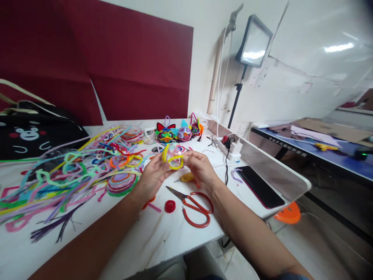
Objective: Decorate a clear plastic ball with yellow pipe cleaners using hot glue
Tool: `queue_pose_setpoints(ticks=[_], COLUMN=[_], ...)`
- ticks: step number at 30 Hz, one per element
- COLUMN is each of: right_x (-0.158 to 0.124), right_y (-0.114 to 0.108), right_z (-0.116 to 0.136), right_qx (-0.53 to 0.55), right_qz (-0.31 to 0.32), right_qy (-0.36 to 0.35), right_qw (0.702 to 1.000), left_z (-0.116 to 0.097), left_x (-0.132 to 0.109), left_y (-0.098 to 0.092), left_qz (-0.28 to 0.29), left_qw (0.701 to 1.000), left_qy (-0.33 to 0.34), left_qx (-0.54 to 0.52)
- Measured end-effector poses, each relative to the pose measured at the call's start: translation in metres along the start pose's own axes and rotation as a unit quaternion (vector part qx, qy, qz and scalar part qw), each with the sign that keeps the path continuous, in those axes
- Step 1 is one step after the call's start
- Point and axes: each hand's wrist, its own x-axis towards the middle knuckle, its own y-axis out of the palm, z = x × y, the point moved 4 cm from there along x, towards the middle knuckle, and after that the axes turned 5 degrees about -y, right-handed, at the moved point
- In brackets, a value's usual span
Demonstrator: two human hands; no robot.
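Note:
Both hands are raised over the white table around a small clear plastic ball (176, 149) with yellow pipe cleaner (176, 167) bent along it. My left hand (153, 175) is closed on the ball's left side. At the other side, the fingers of my right hand (200, 166) pinch the yellow pipe cleaner near its right end. Below the hands lie orange-handled scissors (190, 202), blades pointing up and left. A yellow glue gun (186, 177) sits partly hidden behind my right hand. Near the scissors is a red coiled disc (170, 206).
Many coloured pipe cleaners (78, 167) spread over the left of the table, before a black bag (32, 134). Several decorated balls (184, 133) stand at the back. To the right are a power strip (233, 149), a phone (259, 186) and a raised table edge (271, 167).

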Motion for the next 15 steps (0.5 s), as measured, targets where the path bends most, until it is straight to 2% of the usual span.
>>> queue_pose_setpoints(ticks=[15], right_x=[-0.0013], right_y=[0.0021], right_z=[0.0029], right_qx=[0.007], right_qz=[0.008], right_qy=[-0.005], right_qw=[1.000], left_z=[0.0005], left_x=[0.0004], left_y=[0.0009], left_qz=[0.024], left_qw=[1.000], left_qy=[0.008], left_qx=[-0.007])
